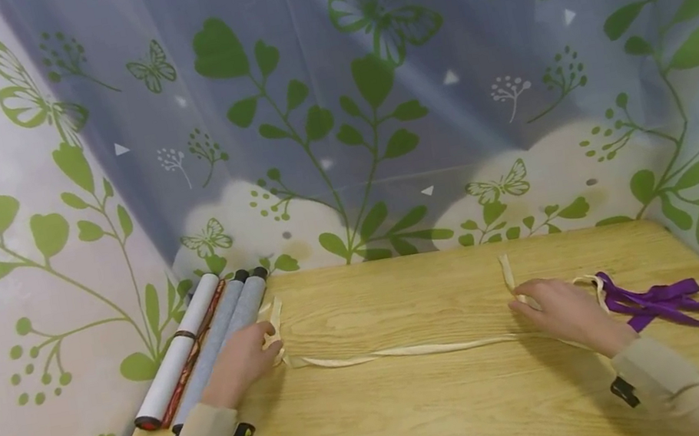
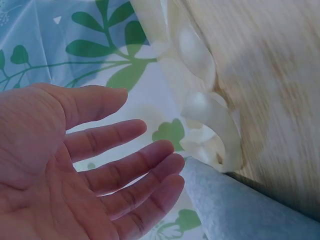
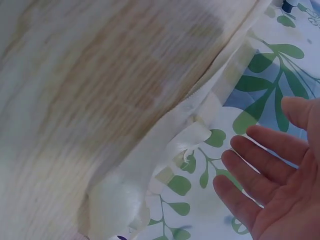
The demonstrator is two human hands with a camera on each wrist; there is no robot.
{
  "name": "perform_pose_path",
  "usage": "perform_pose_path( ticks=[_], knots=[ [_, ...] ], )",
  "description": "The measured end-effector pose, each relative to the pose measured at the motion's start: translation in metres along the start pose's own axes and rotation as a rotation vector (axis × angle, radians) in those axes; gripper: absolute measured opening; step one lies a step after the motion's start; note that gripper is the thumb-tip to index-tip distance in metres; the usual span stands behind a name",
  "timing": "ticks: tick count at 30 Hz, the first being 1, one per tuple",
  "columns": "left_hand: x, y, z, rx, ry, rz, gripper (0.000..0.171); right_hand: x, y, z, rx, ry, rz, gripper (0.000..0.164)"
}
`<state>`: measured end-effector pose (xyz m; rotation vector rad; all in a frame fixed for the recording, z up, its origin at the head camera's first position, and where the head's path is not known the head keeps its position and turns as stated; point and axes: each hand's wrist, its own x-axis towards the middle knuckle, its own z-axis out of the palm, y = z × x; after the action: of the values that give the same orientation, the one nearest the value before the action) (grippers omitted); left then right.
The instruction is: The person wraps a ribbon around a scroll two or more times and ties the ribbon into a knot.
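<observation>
A cream ribbon (image 1: 415, 350) lies stretched across the wooden table, slightly twisted, with a short tail turned up at either end. Over its left end is my left hand (image 1: 244, 361). The left wrist view shows that hand's fingers (image 2: 125, 165) spread and relaxed, apart from the ribbon's loop (image 2: 227, 132). My right hand (image 1: 566, 312) hovers by the ribbon's right part. In the right wrist view its fingers (image 3: 257, 172) are extended and hold nothing, beside the ribbon (image 3: 125, 185). More cream ribbon runs under and behind the right hand, partly hidden.
Purple ribbon (image 1: 666, 299) lies in loose loops at the right of the table (image 1: 414, 425). Along the left edge are a white roll (image 1: 173, 374), a narrow red patterned strip and grey-blue rolls (image 1: 213, 359) with black ends. A leaf-printed curtain (image 1: 325, 160) hangs behind.
</observation>
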<state>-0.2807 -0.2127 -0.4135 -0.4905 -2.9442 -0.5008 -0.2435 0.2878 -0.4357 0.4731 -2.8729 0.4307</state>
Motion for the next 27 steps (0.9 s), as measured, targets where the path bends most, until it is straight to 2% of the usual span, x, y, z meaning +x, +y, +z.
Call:
perform_pose_path(
  ticks=[7, 10, 14, 18, 22, 27],
  knots=[
    [-0.007, -0.009, -0.004, 0.016, 0.026, -0.022, 0.024, -0.001, 0.001, 0.001, -0.016, -0.006, 0.021, 0.062],
    [-0.01, -0.014, -0.009, 0.084, 0.019, -0.036, 0.02, -0.001, 0.002, 0.003, -0.013, -0.014, 0.006, 0.064],
    [-0.014, -0.023, -0.016, 0.183, 0.001, -0.079, 0.028, -0.001, 0.001, 0.007, -0.02, -0.014, -0.017, 0.061],
    [-0.018, -0.034, -0.018, 0.206, -0.063, -0.148, 0.045, -0.002, 0.0, 0.01, -0.009, -0.036, 0.002, 0.064],
    [-0.02, -0.044, -0.019, 0.181, -0.134, -0.216, 0.057, -0.003, -0.002, 0.012, -0.01, -0.049, 0.01, 0.067],
    [-0.02, -0.054, -0.018, 0.141, -0.207, -0.25, 0.075, -0.002, -0.004, 0.013, -0.037, -0.043, -0.012, 0.067]
  ],
)
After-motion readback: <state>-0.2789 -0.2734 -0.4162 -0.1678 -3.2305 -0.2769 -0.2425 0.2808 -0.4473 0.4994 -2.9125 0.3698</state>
